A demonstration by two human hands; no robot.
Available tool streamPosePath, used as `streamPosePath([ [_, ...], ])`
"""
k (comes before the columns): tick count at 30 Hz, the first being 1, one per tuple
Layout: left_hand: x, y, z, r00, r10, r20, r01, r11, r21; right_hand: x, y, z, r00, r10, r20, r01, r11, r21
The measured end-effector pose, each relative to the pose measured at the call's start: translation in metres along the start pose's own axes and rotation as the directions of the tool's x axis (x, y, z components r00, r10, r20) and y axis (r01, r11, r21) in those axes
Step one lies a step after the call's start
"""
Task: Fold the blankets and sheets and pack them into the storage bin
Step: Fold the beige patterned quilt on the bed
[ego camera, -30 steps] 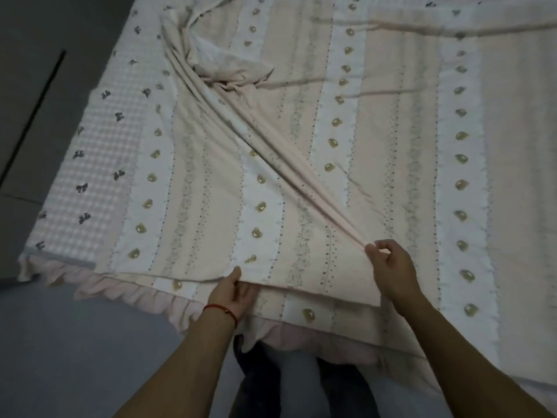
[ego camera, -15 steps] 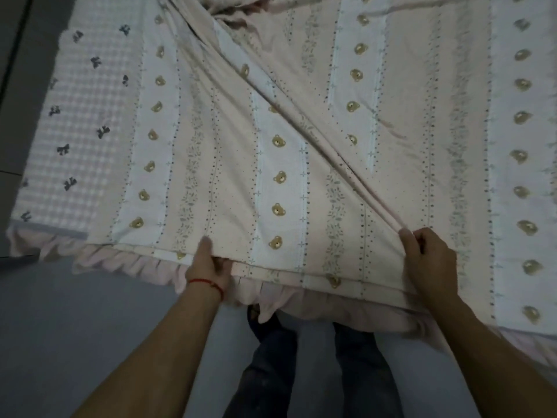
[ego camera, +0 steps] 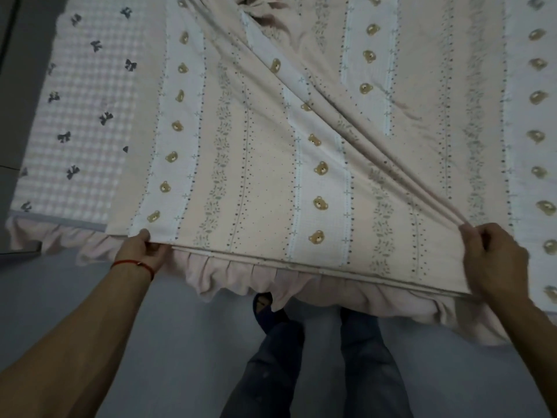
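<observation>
Two hands grasp the near hem of a pink-and-white striped sheet (ego camera: 301, 182) printed with bear faces, which lies spread over a bed and fills the field from 9 to 3 o'clock. Left hand (ego camera: 140, 247), at 8 o'clock, with a red string bracelet (ego camera: 134, 263) on its wrist, pinches the hem with thumb on top. Right hand (ego camera: 494, 260), at 4 o'clock, has its fingers curled round a gathered bunch of the cloth; taut diagonal folds run from this grip toward 12 o'clock. Beneath the sheet, a pink checked bedcover (ego camera: 81, 116) with dark bows shows at 10 o'clock, its ruffled skirt (ego camera: 241, 276) hanging below the hem. Legs in dark trousers (ego camera: 370, 366) stand at 6 o'clock on a grey floor (ego camera: 187, 342).
</observation>
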State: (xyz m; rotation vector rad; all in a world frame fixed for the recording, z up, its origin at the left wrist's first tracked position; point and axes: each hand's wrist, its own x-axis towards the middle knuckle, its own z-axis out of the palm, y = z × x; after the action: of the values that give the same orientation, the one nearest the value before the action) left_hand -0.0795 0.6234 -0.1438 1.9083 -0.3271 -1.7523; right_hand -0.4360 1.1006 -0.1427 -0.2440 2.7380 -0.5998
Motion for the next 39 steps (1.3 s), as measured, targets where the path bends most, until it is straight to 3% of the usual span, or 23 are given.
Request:
streamPosePath([
  [6,-0.002,-0.005,-0.013,0.995,-0.075,0.060,0.070,0.994,0.085,-0.001,0.056,-0.009,0.974,0.195,-0.117,-0.198,0.980,-0.012],
  [9,-0.004,-0.015,-0.008,0.994,-0.080,0.076,0.075,0.995,0.065,0.015,0.084,0.001,0.979,0.195,-0.057,-0.197,0.979,-0.044],
  [14,0.005,-0.022,-0.016,0.998,0.036,0.055,-0.036,0.999,0.005,0.009,0.048,-0.006,0.986,0.163,-0.038,-0.167,0.977,-0.132],
  [18,0.017,-0.021,-0.034,0.993,0.118,0.013,-0.119,0.989,0.092,0.011,0.069,-0.005,0.975,0.197,-0.101,-0.202,0.979,-0.038],
  [23,0.024,-0.024,-0.029,0.990,0.135,-0.033,-0.125,0.968,0.217,-0.010,0.025,-0.016,0.987,0.153,-0.039,-0.156,0.980,-0.121],
  [25,0.025,-0.027,-0.025,0.967,0.232,-0.108,-0.195,0.941,0.276,-0.010,0.022,-0.016,0.989,0.150,-0.014,-0.150,0.974,-0.170],
  [26,0.021,-0.029,-0.023,0.931,0.328,-0.159,-0.242,0.882,0.404,-0.010,0.019,-0.015,0.989,0.149,-0.012,-0.148,0.969,-0.198],
  [27,0.012,-0.036,-0.017,0.866,0.458,-0.201,-0.260,0.755,0.602,-0.010,0.017,-0.017,0.989,0.148,-0.014,-0.148,0.964,-0.223],
  [28,-0.001,-0.045,-0.011,0.789,0.593,-0.160,-0.251,0.548,0.798,-0.008,0.011,-0.019,0.989,0.145,-0.005,-0.143,0.961,-0.235],
  [30,-0.041,-0.075,0.016,0.650,0.743,0.159,-0.302,0.061,0.951,-0.003,-0.003,-0.018,0.990,0.136,0.028,-0.126,0.965,-0.232],
  [31,-0.062,-0.096,0.032,0.582,0.711,0.395,-0.422,-0.152,0.894,0.002,-0.010,-0.017,0.990,0.139,0.038,-0.127,0.968,-0.215],
  [33,-0.092,-0.138,0.071,0.441,0.503,0.743,-0.633,-0.412,0.655,0.020,-0.023,-0.016,0.991,0.129,0.033,-0.122,0.981,-0.149],
  [35,-0.102,-0.175,0.111,0.328,0.282,0.902,-0.686,-0.584,0.433,0.042,-0.034,-0.012,0.994,0.096,0.044,-0.092,0.992,-0.083],
  [36,-0.108,-0.190,0.136,0.326,0.225,0.918,-0.691,-0.606,0.394,0.054,-0.041,-0.010,0.994,0.065,0.084,-0.061,0.997,-0.051],
  [39,-0.128,-0.222,0.197,0.435,0.151,0.888,-0.689,-0.579,0.436,0.083,-0.065,0.001,0.972,-0.025,0.234,0.022,1.000,0.017],
])
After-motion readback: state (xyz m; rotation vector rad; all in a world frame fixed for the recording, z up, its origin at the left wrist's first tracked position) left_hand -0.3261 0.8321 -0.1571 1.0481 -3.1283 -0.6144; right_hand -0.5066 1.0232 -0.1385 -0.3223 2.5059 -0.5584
